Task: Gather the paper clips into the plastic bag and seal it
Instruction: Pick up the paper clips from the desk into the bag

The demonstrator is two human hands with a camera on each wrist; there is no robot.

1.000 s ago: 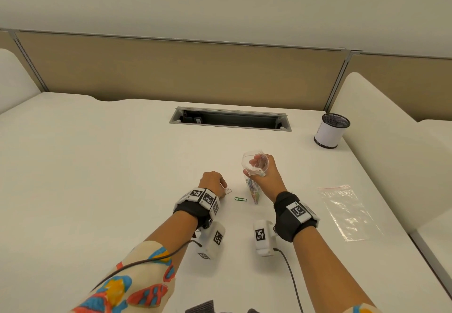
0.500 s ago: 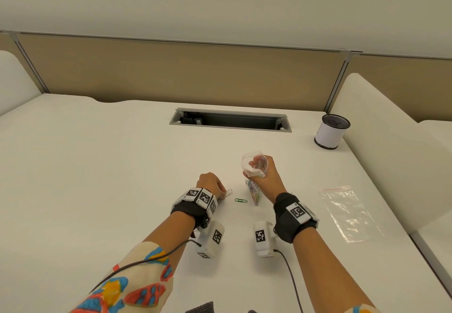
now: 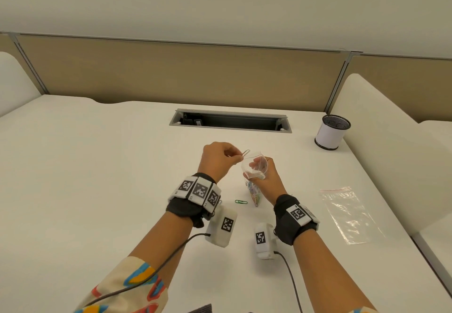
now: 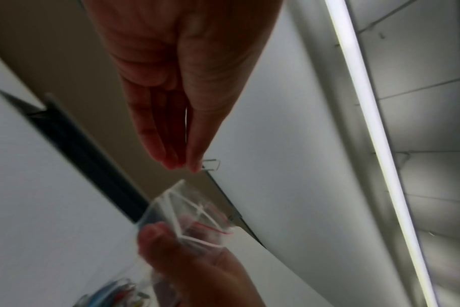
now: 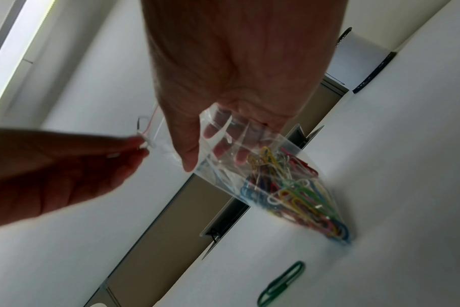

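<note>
My right hand point(image 3: 263, 174) point(image 5: 223, 116) grips a small clear plastic bag point(image 3: 254, 166) point(image 5: 263, 176) upright, its mouth held wide open. Several coloured paper clips point(image 3: 254, 194) point(image 5: 300, 193) fill its lower end, which touches the table. My left hand point(image 3: 217, 160) point(image 4: 176, 133) pinches a pale paper clip point(image 3: 245, 153) point(image 4: 212, 164) between thumb and fingertips, right at the bag's upper left rim. A green paper clip point(image 3: 241, 202) point(image 5: 282, 282) lies on the white table between my wrists, just left of the bag's bottom.
A second, flat clear bag point(image 3: 347, 213) lies on the table at the right. A mesh pen cup point(image 3: 331, 132) stands at the back right. A cable slot point(image 3: 230, 121) is cut into the table point(image 3: 85, 178) beyond my hands.
My left hand picked the pale clip off the table and rose up and right to the bag's mouth. The right hand kept holding the bag in place.
</note>
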